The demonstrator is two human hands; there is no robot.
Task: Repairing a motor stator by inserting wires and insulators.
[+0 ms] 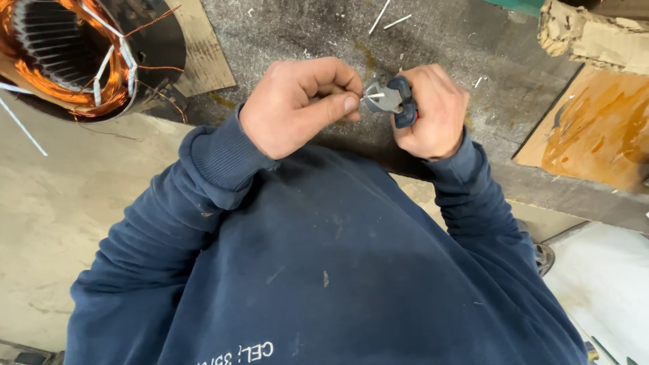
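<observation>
My left hand point(297, 105) pinches a short white sleeve piece point(372, 96) between thumb and forefinger. Its free end lies in the grey jaws of small cutting pliers point(391, 100) with dark blue handles. My right hand point(433, 111) is closed around those handles. Both hands meet above the edge of a dark, stained metal workbench point(304, 34), close to my chest. My dark blue sweatshirt sleeves cover both wrists.
A motor stator point(64, 54) with copper windings and white sleeves sits at the top left on a brown board point(203, 54). Loose white sleeve offcuts point(389, 17) lie on the bench. Stained cardboard point(595, 128) and crumpled cardboard point(595, 34) are at the right. Concrete floor lies below.
</observation>
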